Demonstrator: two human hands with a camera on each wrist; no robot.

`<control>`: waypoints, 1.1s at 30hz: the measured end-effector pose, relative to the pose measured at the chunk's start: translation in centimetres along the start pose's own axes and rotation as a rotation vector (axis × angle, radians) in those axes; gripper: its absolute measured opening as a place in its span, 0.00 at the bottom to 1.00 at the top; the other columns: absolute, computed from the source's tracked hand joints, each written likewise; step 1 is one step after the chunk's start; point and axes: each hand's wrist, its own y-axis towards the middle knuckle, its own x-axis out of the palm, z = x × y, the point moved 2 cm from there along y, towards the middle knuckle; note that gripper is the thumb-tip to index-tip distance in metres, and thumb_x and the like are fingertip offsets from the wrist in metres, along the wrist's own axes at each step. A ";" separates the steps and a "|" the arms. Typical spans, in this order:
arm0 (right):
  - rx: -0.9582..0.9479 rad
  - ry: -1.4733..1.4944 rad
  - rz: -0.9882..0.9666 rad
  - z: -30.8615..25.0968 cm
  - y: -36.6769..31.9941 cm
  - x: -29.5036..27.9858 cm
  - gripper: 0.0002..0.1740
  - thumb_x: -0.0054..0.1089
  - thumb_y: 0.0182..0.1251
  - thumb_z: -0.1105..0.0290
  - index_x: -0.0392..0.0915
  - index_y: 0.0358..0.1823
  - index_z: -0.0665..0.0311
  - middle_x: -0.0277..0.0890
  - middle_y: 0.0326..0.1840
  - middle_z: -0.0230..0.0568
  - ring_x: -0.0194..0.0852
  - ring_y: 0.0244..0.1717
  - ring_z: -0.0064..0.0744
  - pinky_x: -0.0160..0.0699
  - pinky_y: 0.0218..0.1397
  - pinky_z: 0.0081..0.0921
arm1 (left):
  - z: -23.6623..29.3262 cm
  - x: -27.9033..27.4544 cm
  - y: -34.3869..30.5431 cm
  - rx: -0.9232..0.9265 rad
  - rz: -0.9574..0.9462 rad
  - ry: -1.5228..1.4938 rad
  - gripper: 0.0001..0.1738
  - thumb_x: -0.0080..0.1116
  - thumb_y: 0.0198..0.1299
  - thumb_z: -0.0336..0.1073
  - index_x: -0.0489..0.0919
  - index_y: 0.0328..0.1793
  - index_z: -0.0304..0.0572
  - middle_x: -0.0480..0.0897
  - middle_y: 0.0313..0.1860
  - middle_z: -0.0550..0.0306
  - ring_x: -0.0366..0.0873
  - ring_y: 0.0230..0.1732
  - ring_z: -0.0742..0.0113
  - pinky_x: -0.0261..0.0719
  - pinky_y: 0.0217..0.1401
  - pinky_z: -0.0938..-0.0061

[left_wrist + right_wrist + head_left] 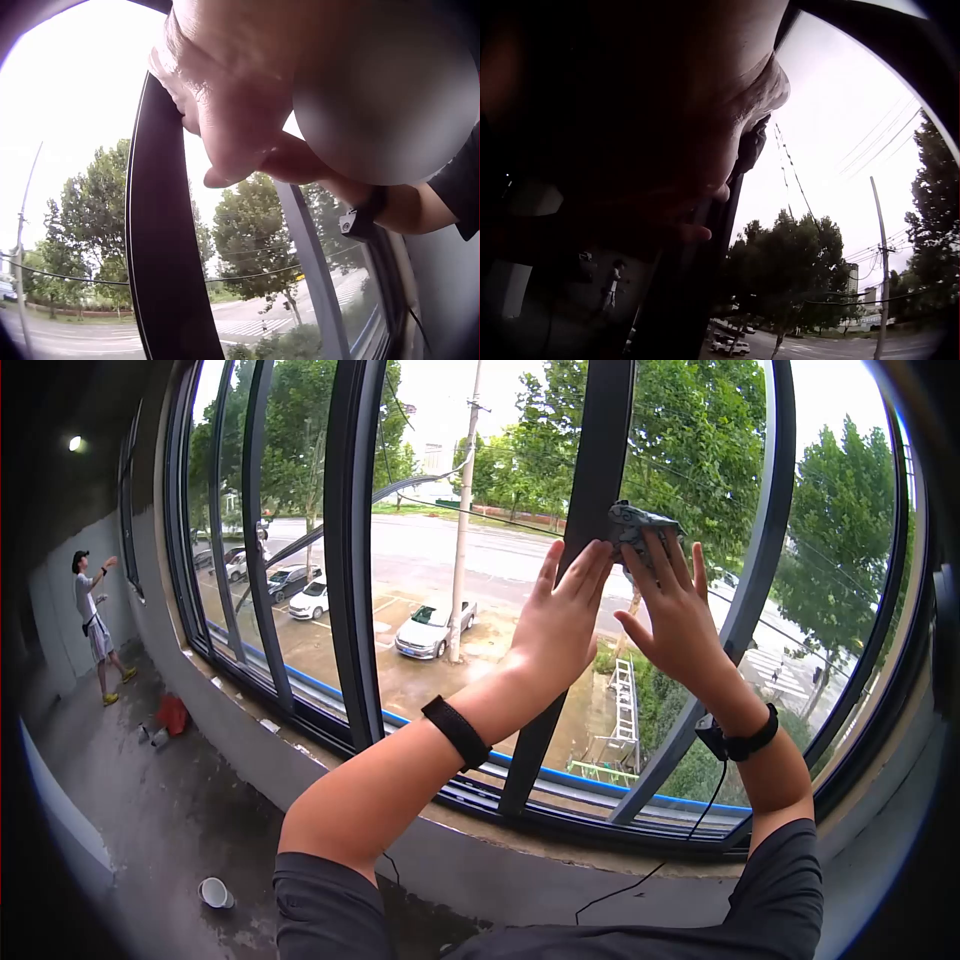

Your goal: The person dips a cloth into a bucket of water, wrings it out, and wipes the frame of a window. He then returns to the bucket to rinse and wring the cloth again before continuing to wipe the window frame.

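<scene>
My right hand (680, 615) is raised to the window, its straight fingers lying over a crumpled dark grey-green cloth (640, 518). The cloth sits beside the dark upright window frame bar (598, 455), and the thumb stands apart from it. Close by on the left, my left hand (562, 610) has extended fingers against the same bar, with fingertips near the cloth. In the left wrist view, the left hand (240, 97) overlaps the top of the bar (165, 225). A dark bit of cloth (754, 146) shows past the shadowed right hand (712, 150) in the right wrist view.
Below the window runs a rough sill (480, 840) with a blue strip (560, 778) along the frame. Another person (95, 615) stands at the far left wall. A white bucket (215, 893) and a red bag-like item (172, 714) are on the floor. A thin cable (640, 882) hangs from my right wrist.
</scene>
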 end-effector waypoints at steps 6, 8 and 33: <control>0.090 0.010 0.022 -2.0 -1.1 1.4 0.47 0.67 0.70 0.52 0.57 0.86 0.59 0.45 0.89 0.57 0.33 0.91 0.57 0.22 0.89 0.63 | 0.4 0.1 -0.4 -0.006 0.032 -0.181 0.49 0.59 0.65 0.54 0.61 0.84 0.27 0.61 0.86 0.41 0.44 0.91 0.54 0.31 0.91 0.42; 0.113 0.010 0.010 -2.4 -2.0 1.5 0.47 0.66 0.70 0.51 0.56 0.86 0.58 0.44 0.90 0.56 0.33 0.91 0.57 0.22 0.89 0.64 | 0.0 -0.5 0.0 0.037 0.163 -0.331 0.39 0.60 0.63 0.48 0.71 0.75 0.27 0.70 0.79 0.40 0.53 0.88 0.50 0.35 0.91 0.42; 0.141 0.156 -0.171 8.5 -24.6 0.4 0.30 0.68 0.68 0.50 0.80 0.68 0.53 0.60 0.85 0.36 0.38 0.91 0.42 0.18 0.90 0.63 | 21.4 -3.3 7.4 0.445 0.088 -0.596 0.44 0.53 0.71 0.48 0.56 0.89 0.43 0.54 0.91 0.55 0.46 0.91 0.59 0.36 0.91 0.50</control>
